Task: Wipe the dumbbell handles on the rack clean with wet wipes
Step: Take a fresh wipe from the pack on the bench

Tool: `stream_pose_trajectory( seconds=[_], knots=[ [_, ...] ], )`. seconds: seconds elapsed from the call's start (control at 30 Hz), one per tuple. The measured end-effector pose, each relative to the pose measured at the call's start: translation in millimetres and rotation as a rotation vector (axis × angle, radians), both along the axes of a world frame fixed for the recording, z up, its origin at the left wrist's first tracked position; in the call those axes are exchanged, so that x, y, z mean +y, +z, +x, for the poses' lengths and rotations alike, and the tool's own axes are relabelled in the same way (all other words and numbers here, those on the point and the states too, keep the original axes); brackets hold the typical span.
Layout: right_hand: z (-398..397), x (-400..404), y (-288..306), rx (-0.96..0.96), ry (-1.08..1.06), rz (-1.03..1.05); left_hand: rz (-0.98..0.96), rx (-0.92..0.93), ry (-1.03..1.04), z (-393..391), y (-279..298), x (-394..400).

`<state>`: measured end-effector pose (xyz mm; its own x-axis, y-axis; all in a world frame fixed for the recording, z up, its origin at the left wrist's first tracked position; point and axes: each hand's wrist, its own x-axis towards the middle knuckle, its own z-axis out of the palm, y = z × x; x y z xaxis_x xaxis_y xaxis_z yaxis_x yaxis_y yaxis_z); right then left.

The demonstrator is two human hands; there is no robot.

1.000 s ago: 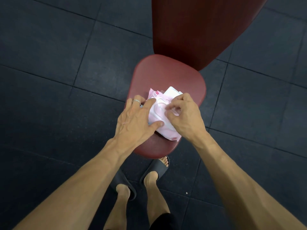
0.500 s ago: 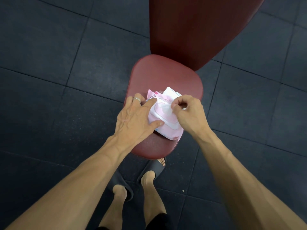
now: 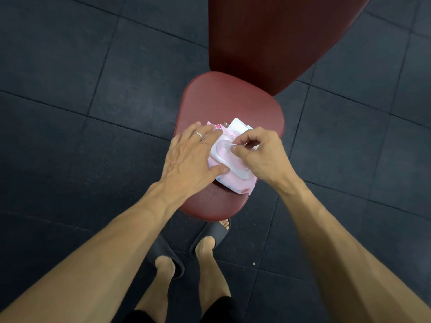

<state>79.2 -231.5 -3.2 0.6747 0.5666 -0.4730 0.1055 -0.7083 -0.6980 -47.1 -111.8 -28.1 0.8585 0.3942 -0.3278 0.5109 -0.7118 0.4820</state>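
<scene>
A pink wipes pack (image 3: 233,180) lies on the near end of a dark red bench seat (image 3: 224,101), slightly toward its right edge. The left hand (image 3: 189,164) lies flat on the pack's left side, fingers straight and spread, thumb pressing the near edge; it pins the pack down without curling round it. A ring (image 3: 198,134) sits on 1 of its fingers.

The right hand (image 3: 261,157) hovers over the middle of the pack with its fingers curled in. Thumb and forefinger meet at the pale oval lid (image 3: 224,155) on top of the pack, and they seem to pinch a thin clear edge there (a flap or a sticker tab, too small and glossy to tell which). The other fingers are bent inward above it.

Some white folded material (image 3: 238,124) pokes out at the far end of the pack, just beyond the right knuckles.

Past the seat, the bench's back pad (image 3: 268,38) rises toward the top of the view, darker red and in shadow. The floor (image 3: 81,78) is dark rubber tiling with visible seams. Below the seat's near edge stand the person's 2 feet in dark slides (image 3: 210,234), with bare lower legs and a bit of black shorts (image 3: 219,308) at the bottom. A small pale crumb (image 3: 254,264) lies on a tile to the right of the feet.
</scene>
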Motion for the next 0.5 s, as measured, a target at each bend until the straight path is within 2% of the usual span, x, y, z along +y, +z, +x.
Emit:
stream_pose_trajectory(
  seconds=[0.13, 0.27, 0.5],
  knots=[
    [5.4, -8.3, 10.0, 0.208, -0.141, 0.123, -0.05, 0.02, 0.004, -0.9, 0.7, 0.6],
    [11.8, -16.1, 8.5, 0.26, -0.325, 0.167, -0.064, 0.009, 0.017, -1.4, 1.3, -0.3],
    [17.8, -1.6, 10.7, 0.239, -0.233, 0.085, -0.087, -0.013, 0.034, 1.3, 2.7, -3.1]
  ],
)
